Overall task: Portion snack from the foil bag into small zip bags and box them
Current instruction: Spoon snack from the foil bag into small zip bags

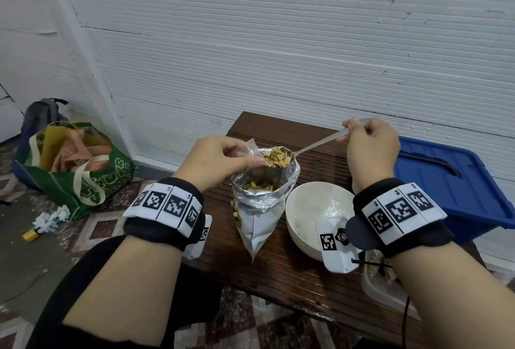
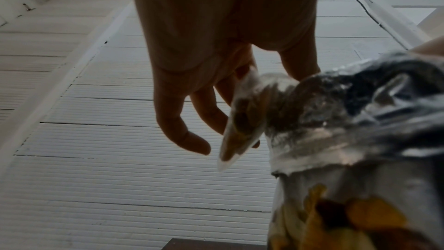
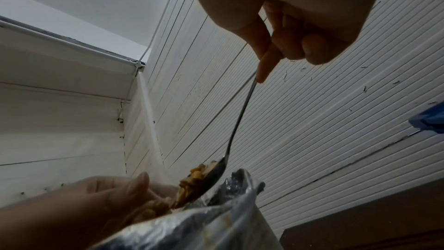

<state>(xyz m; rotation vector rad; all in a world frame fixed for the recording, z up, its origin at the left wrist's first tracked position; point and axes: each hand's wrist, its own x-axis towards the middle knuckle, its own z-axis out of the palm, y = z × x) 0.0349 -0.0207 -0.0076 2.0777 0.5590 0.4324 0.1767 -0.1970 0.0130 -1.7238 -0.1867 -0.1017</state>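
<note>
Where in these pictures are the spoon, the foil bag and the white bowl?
spoon (image 1: 315, 146), head view, on the handle's middle.
foil bag (image 1: 257, 223), head view, on its silver front.
white bowl (image 1: 299, 209), head view, on the bare inner wall.

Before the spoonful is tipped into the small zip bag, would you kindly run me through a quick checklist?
1. Spoon loaded with snack: ok.
2. Right hand grips the handle end: ok.
3. Left hand pinches the small zip bag: ok.
4. Zip bag mouth open wide enough: cannot tell.
5. Foil bag upright beneath to catch spills: ok.
6. White bowl clear of both hands: ok.
</note>
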